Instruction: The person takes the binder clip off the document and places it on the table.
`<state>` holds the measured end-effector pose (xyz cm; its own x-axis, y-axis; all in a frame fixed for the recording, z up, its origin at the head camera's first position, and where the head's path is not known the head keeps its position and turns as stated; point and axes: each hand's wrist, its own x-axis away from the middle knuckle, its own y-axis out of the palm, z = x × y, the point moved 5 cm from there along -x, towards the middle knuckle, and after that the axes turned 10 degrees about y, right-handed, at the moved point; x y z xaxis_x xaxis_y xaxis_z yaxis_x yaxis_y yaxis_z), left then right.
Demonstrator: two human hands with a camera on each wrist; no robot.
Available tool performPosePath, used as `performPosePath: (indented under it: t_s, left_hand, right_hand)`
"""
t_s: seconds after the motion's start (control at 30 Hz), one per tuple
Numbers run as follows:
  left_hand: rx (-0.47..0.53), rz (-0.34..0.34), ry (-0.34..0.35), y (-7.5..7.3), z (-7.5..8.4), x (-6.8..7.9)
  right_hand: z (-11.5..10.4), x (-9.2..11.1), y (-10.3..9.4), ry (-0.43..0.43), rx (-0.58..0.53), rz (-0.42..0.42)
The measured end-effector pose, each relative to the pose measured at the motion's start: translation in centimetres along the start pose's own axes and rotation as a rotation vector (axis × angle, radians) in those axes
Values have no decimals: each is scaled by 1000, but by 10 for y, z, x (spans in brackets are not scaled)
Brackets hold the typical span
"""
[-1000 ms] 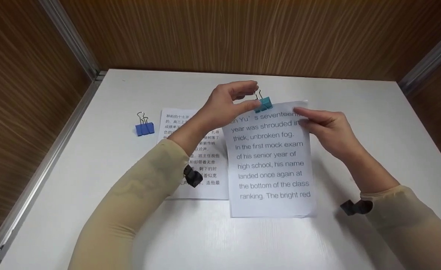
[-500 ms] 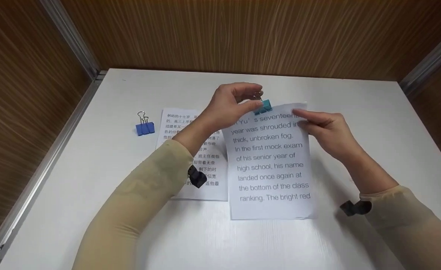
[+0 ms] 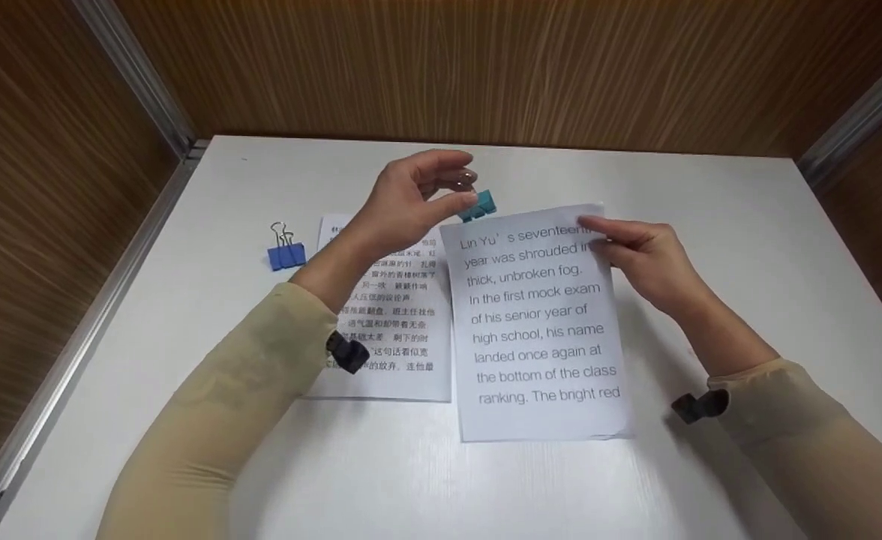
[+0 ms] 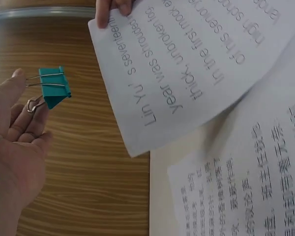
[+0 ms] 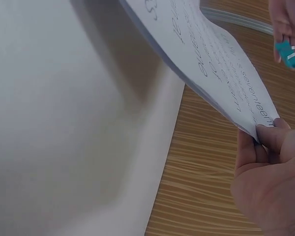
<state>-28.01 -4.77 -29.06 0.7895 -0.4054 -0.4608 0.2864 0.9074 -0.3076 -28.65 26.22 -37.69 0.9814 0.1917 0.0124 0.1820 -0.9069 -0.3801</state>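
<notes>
My left hand pinches a teal binder clip by its wire handles, thumb on one side and fingers on the other. In the left wrist view a gap shows between the clip and the top edge of the English-printed paper sheets. My right hand pinches those sheets at their upper right corner, thumb and fingers on opposite faces. The right wrist view shows the sheets raised and bowed over the table, with their layered edge.
Chinese-printed sheets lie flat to the left, partly behind my left arm. A blue binder clip rests on the white table further left. Wood-grain panels enclose the back and sides.
My left hand has moved left with the teal clip, which has come off the top edge of the English sheets. The right hand keeps its pinch, shifted slightly left.
</notes>
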Motion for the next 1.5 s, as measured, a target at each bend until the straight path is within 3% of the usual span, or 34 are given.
performPosePath:
  t_s: [0.2,0.4,0.6,0.77,1.07,1.5]
  left_hand:
    - [-102,4,-33,-42,-2,29]
    - [-159,55,-96,-87,-12,62]
    - [-228,101,-239,-133,-53,100]
    - [-248,134,-340,-161,-86,130]
    - [-252,135,-443,-182,-118,164]
    - [-248,100,-483,-189,-133,179]
  right_hand:
    - [5,-5,-2,20,1,5]
    - [14,-8,-6,74,5,27]
    - [23,-12,-10,112,-15,30]
    - [29,-15,-13,129,-17,39]
    - [39,-15,-16,156,-12,51]
    - [51,-20,-16,200,-10,67]
